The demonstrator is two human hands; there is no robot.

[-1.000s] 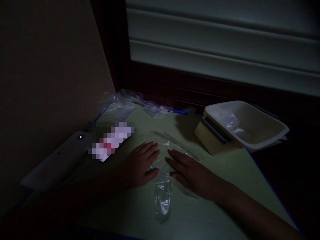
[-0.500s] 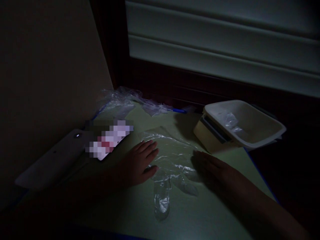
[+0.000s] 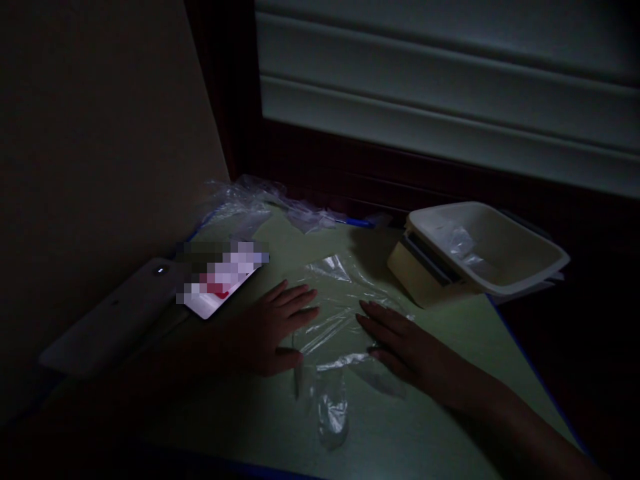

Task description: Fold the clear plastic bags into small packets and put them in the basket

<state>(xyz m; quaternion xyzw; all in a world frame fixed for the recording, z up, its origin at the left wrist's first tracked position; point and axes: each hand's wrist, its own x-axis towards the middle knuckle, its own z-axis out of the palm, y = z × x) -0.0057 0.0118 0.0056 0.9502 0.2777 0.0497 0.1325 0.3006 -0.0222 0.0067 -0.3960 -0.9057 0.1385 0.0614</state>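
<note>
A clear plastic glove (image 3: 336,327) lies flat on the pale green table (image 3: 450,387) in dim light, its fingers pointing toward me. My left hand (image 3: 270,327) rests palm down on the glove's left edge with fingers stretched out. On the glove's right side, my right hand (image 3: 400,337) also lies flat with fingers extended. Neither hand grips anything.
A cream kitchen scale with a square bowl (image 3: 480,250) stands at the right rear, a bit of clear plastic inside. Crumpled plastic bags (image 3: 250,200) lie at the back by the wall. A phone (image 3: 220,283) and a white device (image 3: 115,320) lie at the left.
My right hand swept out to the right over the glove, then came back toward the middle. The glove's cuff end now shows more creases. My left hand stayed nearly still.
</note>
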